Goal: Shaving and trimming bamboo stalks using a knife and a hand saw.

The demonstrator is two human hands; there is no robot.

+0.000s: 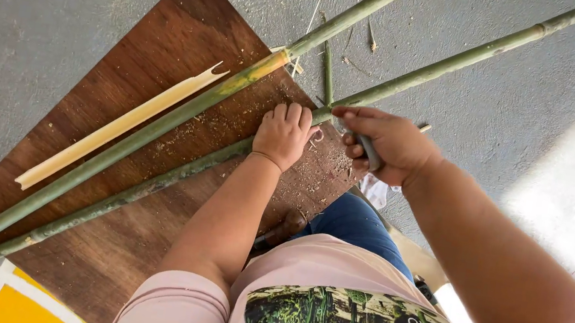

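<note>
My left hand (282,133) is closed around a long green bamboo pole (430,69) where it crosses the edge of a brown wooden board (158,59). My right hand (385,144) sits just right of it, gripping a grey-handled tool (370,153) whose tip meets the same pole; the blade is hidden under my fingers. A second green bamboo pole (155,133) lies parallel on the board, further from me. Beside that one rests a pale split bamboo strip (118,127) with a notched end.
Sawdust and small shavings (333,162) lie on the board around my hands. Bamboo slivers (327,69) are scattered on the grey concrete floor beyond. My knee in blue jeans (354,221) is under my arms. A yellow and white painted patch (23,304) marks the floor at lower left.
</note>
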